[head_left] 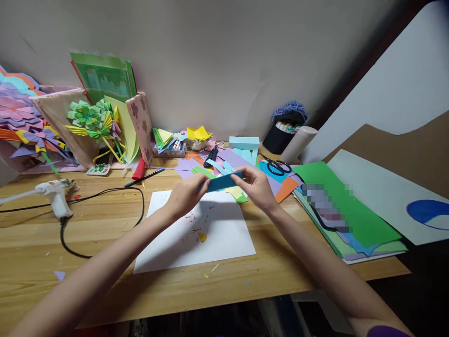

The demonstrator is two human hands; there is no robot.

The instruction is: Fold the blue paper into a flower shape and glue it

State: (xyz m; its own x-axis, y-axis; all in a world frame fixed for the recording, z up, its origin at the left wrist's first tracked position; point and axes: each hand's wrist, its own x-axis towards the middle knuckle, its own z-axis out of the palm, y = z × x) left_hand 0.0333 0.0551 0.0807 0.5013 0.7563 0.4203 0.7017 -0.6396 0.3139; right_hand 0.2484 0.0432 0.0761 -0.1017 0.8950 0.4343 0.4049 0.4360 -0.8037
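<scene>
A blue paper strip is stretched between my two hands, held up over the far part of a white sheet. My left hand pinches the strip's left end between thumb and fingers. At the other end, my right hand grips it the same way. Small coloured marks and a yellow paper scrap show on the white sheet below. Behind the strip lie loose coloured paper pieces, with a black-handled cutter among them.
Left on the wooden table stands a white glue gun with a looping black cable. Black scissors lie beyond my right hand, near a black pen holder. Stacked coloured sheets occupy the right; paper flowers stand back left.
</scene>
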